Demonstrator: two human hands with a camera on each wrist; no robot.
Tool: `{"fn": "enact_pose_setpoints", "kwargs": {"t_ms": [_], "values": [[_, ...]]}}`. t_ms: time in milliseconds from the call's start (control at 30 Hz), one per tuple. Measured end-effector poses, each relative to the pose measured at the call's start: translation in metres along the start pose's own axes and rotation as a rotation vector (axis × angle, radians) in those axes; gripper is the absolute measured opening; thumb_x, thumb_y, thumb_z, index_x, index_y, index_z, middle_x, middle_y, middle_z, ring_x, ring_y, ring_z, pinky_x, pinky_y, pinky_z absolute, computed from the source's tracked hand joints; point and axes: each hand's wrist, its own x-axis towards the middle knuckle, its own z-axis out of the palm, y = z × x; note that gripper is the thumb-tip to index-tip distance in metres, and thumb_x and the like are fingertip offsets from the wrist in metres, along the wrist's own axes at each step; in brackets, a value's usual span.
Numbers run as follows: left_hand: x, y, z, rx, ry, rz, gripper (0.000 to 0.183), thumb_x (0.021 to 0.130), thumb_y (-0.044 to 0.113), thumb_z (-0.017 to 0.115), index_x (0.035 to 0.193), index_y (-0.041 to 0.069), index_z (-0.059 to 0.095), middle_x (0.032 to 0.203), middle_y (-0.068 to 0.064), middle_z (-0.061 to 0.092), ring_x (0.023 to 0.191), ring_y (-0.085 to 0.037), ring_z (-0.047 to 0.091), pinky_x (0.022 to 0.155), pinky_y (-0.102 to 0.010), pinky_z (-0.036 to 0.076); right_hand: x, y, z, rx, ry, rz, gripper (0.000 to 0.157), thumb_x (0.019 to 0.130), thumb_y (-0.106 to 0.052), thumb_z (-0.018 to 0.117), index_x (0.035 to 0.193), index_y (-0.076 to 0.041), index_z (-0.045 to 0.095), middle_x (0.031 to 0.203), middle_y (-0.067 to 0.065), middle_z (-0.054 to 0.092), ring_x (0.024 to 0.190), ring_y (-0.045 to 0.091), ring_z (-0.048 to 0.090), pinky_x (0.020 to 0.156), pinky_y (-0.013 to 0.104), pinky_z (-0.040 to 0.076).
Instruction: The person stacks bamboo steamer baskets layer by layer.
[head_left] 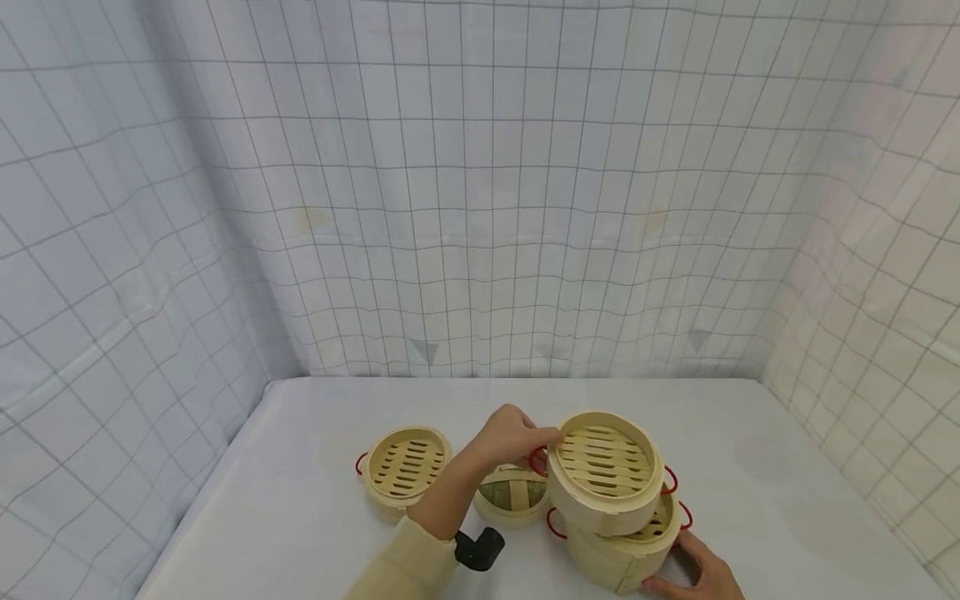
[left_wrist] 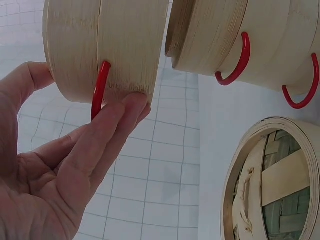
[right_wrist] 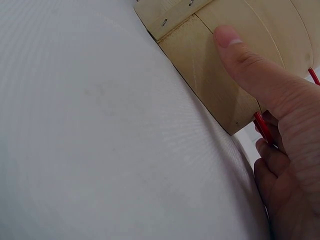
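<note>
My left hand (head_left: 512,435) pinches the side wall of a round bamboo steamer basket (head_left: 606,467) with a slatted base and red loop handles. In the left wrist view its thumb and fingers straddle the wall by one red handle (left_wrist: 100,90). The basket is held tilted above a stack of bamboo steamer baskets (head_left: 611,562), and a gap shows between them. My right hand (head_left: 701,573) holds the stack low on its right side. The right wrist view has the thumb on the bamboo wall (right_wrist: 200,65) and the other fingers curled near a red handle, partly hidden.
Another slatted steamer basket (head_left: 408,467) stands on the white table (head_left: 300,500) to the left. Between it and the stack lies a woven steamer lid (head_left: 498,494), partly behind my left wrist. White gridded cloth (head_left: 480,208) walls the back and sides.
</note>
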Motion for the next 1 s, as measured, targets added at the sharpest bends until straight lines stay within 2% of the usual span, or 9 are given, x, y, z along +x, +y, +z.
{"fn": "enact_pose_setpoints", "kwargs": {"t_ms": [100, 300, 533, 700, 833, 1000], "values": [[0.003, 0.001, 0.004, 0.007, 0.0, 0.006, 0.032, 0.074, 0.027, 0.068, 0.055, 0.001, 0.066, 0.054, -0.01, 0.062, 0.05, -0.018, 0.062, 0.053, -0.032, 0.053, 0.0, 0.001, 0.0, -0.008, 0.005, -0.009, 0.072, 0.061, -0.04, 0.083, 0.123, -0.014, 0.057, 0.119, 0.001, 0.057, 0.11, 0.019, 0.05, 0.087, 0.034, 0.042], [0.008, 0.004, 0.013, 0.018, -0.001, 0.016, 0.034, 0.075, 0.026, 0.068, 0.054, -0.002, 0.065, 0.052, -0.01, 0.062, 0.048, -0.02, 0.062, 0.049, -0.028, 0.051, 0.002, 0.001, 0.001, 0.009, -0.04, 0.002, 0.076, 0.064, -0.042, 0.081, 0.128, -0.012, 0.052, 0.124, 0.006, 0.054, 0.115, 0.027, 0.047, 0.09, 0.044, 0.04], [0.011, 0.005, 0.023, 0.04, -0.005, -0.008, 0.035, 0.075, 0.026, 0.069, 0.055, -0.002, 0.063, 0.052, -0.008, 0.061, 0.043, -0.013, 0.058, 0.05, -0.028, 0.051, 0.002, 0.002, 0.0, 0.013, -0.048, 0.001, 0.075, 0.063, -0.041, 0.082, 0.127, -0.013, 0.053, 0.122, 0.004, 0.055, 0.113, 0.023, 0.048, 0.089, 0.038, 0.041], [0.011, 0.008, 0.025, 0.036, -0.003, 0.002, 0.036, 0.075, 0.025, 0.069, 0.053, -0.003, 0.062, 0.052, -0.009, 0.061, 0.044, -0.017, 0.059, 0.051, -0.031, 0.052, 0.003, 0.005, 0.001, 0.002, -0.017, -0.038, 0.075, 0.061, -0.04, 0.083, 0.125, -0.012, 0.054, 0.12, 0.003, 0.056, 0.111, 0.019, 0.049, 0.089, 0.034, 0.041], [0.013, 0.009, 0.027, 0.069, -0.009, 0.009, 0.037, 0.076, 0.026, 0.069, 0.052, -0.001, 0.061, 0.05, -0.006, 0.061, 0.048, -0.02, 0.061, 0.051, -0.029, 0.051, 0.0, 0.006, 0.001, 0.013, 0.029, -0.083, 0.07, 0.06, -0.035, 0.085, 0.12, -0.012, 0.058, 0.114, -0.001, 0.058, 0.104, 0.01, 0.052, 0.085, 0.027, 0.042], [0.014, 0.011, 0.029, 0.084, -0.014, -0.006, 0.037, 0.077, 0.028, 0.068, 0.053, 0.0, 0.061, 0.05, -0.005, 0.061, 0.045, -0.015, 0.059, 0.05, -0.027, 0.051, 0.0, 0.008, 0.003, 0.007, 0.054, -0.117, 0.068, 0.059, -0.033, 0.086, 0.117, -0.012, 0.059, 0.111, -0.003, 0.059, 0.101, 0.006, 0.053, 0.083, 0.024, 0.043]]}}
